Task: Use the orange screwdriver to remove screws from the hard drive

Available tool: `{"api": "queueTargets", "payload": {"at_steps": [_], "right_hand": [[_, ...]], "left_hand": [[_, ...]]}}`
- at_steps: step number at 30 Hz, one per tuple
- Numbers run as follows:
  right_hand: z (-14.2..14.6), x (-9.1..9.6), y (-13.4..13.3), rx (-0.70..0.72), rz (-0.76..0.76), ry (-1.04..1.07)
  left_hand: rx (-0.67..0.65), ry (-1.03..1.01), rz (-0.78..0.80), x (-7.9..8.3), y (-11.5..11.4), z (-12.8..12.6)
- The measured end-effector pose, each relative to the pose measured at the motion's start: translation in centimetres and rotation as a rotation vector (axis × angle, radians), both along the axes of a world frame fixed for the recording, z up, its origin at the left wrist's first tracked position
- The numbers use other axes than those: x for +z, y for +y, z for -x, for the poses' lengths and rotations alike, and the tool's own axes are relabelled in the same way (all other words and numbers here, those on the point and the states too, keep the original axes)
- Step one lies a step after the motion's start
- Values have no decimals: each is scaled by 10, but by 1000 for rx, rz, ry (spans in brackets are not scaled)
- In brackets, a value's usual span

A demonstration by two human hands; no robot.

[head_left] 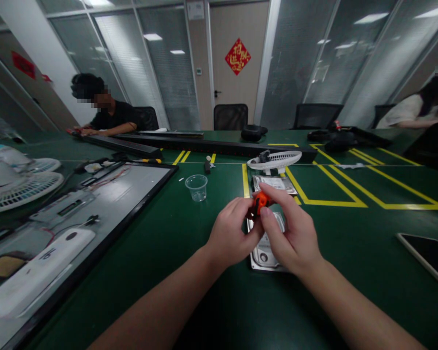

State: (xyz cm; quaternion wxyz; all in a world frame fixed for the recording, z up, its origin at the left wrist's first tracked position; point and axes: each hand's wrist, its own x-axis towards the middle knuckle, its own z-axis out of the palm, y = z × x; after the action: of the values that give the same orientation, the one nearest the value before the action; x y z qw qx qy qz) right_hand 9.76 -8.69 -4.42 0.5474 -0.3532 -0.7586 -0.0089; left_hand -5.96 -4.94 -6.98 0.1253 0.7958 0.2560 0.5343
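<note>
The left hand (230, 235) and right hand (296, 228) are together pinching an orange-and-black object (263, 200) above the nearer hard disk drive (264, 258), and it is risking a fall onto that drive should either fingertip grip be loosening.

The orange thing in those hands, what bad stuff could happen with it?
The orange thing might slip, since the left hand and right hand hold it only by the fingers. It could then drop onto the drive below. And if the left hand swings out sideways, it might tip the clear cup.
</note>
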Motion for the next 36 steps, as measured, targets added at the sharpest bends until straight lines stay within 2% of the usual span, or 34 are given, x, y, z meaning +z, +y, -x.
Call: {"api": "queueTargets", "payload": {"at_steps": [8, 15, 25, 32, 36], "right_hand": [[0, 2, 3, -74, -60, 16], [-1, 2, 0, -13, -8, 7], [0, 4, 2, -74, -63, 17], [0, 2, -1, -8, -14, -4], [0, 1, 1, -29, -18, 7]], "left_hand": [[7, -35, -13, -2, 1, 0], [2, -6, -14, 1, 0, 0], [2, -33, 7, -4, 2, 0], [0, -5, 1, -2, 1, 0], [5, -29, 4, -3, 1, 0]]}}
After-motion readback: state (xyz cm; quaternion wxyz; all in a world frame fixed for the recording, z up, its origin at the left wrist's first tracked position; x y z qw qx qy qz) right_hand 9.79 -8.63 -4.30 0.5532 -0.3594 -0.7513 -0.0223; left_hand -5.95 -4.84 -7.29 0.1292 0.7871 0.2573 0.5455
